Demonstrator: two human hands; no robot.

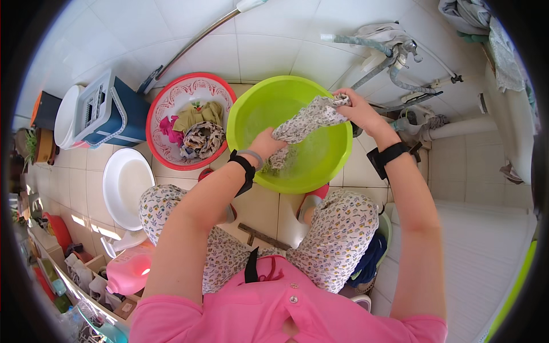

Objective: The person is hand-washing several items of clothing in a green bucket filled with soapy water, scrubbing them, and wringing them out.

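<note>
A wet, patterned cloth garment [309,118] is stretched between my two hands over a lime-green plastic basin [243,124]. My left hand [269,145] grips its lower part, and a bunched end hangs below into the basin, where water lies. My right hand [355,109] clasps the upper end above the basin's right rim. Left of this basin stands a red-rimmed basin [151,128] with wrung pieces of cloth in it: an olive-green one [201,115], a magenta one [171,130] and a dark patterned one [205,139].
A white basin [112,184] with cloudy liquid, a blue bucket [128,115] and a pink plastic jug [128,270] are at the left. Taps and grey hoses [364,41] run along the back wall. A tub with dark cloth [373,259] stands beside my right leg.
</note>
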